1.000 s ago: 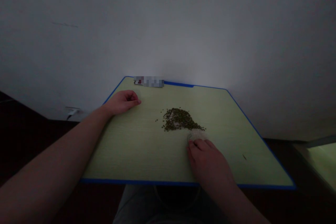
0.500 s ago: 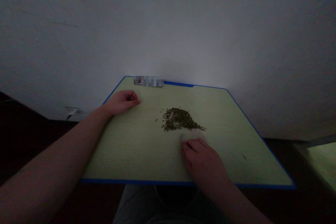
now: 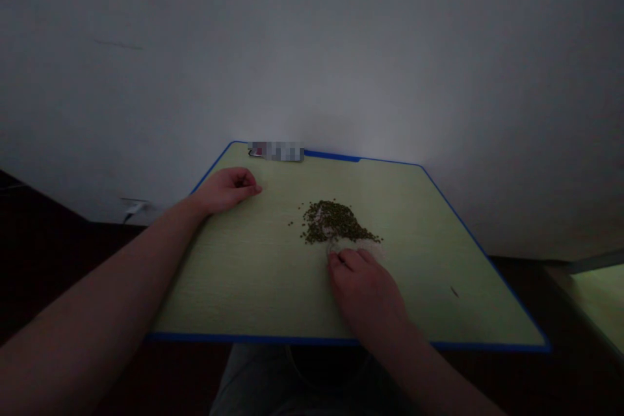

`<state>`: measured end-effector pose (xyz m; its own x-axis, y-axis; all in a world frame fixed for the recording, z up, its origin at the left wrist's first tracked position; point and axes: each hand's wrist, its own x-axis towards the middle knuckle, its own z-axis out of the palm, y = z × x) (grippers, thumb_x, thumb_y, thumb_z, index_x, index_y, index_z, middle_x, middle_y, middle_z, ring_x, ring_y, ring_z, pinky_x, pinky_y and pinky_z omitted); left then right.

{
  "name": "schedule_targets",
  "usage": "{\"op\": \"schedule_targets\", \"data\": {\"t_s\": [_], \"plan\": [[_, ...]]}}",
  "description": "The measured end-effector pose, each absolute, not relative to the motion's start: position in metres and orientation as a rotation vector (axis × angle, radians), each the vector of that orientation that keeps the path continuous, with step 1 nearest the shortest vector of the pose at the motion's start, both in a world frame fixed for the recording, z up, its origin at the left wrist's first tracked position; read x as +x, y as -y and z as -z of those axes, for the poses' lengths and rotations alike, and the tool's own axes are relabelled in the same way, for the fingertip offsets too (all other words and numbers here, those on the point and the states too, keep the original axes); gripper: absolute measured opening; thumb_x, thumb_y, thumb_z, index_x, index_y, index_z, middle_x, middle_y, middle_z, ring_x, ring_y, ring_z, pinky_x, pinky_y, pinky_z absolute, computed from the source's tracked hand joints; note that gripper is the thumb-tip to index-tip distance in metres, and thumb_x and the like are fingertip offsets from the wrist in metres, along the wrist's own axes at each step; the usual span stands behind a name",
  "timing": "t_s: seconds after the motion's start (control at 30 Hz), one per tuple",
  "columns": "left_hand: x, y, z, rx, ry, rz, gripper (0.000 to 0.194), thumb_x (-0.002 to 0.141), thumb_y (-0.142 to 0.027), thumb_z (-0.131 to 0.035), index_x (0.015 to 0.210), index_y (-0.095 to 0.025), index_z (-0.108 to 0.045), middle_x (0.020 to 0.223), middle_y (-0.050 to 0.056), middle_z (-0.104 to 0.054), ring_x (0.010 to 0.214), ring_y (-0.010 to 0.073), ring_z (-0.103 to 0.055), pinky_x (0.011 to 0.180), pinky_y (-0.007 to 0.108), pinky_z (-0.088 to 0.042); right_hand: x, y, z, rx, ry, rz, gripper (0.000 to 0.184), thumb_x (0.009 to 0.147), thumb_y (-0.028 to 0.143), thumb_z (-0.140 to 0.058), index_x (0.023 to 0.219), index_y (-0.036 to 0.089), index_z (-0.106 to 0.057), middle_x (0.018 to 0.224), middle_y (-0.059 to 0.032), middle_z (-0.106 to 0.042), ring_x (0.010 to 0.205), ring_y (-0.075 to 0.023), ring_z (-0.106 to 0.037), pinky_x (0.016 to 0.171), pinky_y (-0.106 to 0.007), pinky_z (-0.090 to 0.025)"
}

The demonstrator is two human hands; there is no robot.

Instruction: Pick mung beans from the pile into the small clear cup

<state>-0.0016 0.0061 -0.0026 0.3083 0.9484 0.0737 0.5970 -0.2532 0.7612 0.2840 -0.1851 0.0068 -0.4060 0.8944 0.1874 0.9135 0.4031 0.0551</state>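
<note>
Near one pile [image 3: 341, 222], one right hand [image 3: 366, 285]

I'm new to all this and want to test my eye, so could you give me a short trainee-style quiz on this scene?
1. Multiple choice: what colour is the edging of the table?
A) red
B) blue
C) white

2. True or false: the right hand is nearer than the left hand to the pile of small grains.

3. Fill in the blank: beyond the table's far side rises a pale ____.

Key: 1. B; 2. true; 3. wall
</note>
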Motion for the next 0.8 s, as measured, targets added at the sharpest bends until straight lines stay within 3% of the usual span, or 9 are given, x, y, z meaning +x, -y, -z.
{"op": "schedule_targets", "data": {"t_s": [0.8], "plan": [[0.000,-0.005,0.002,1.927,-1.363,-0.730,0.024,0.069,-0.041,-0.066,0.070,-0.019,-0.057,0.061,-0.002,-0.051,0.055,0.0108,-0.044,0.054,0.025,-0.035,0.308,0.193,-0.001,-1.561,2.556,0.251,0.028,0.086,0.005,-0.057,0.112,0.009,-0.066,0.097,-0.0112,-0.068,0.088,-0.0234,-0.058,0.079,-0.036,-0.051]]}}
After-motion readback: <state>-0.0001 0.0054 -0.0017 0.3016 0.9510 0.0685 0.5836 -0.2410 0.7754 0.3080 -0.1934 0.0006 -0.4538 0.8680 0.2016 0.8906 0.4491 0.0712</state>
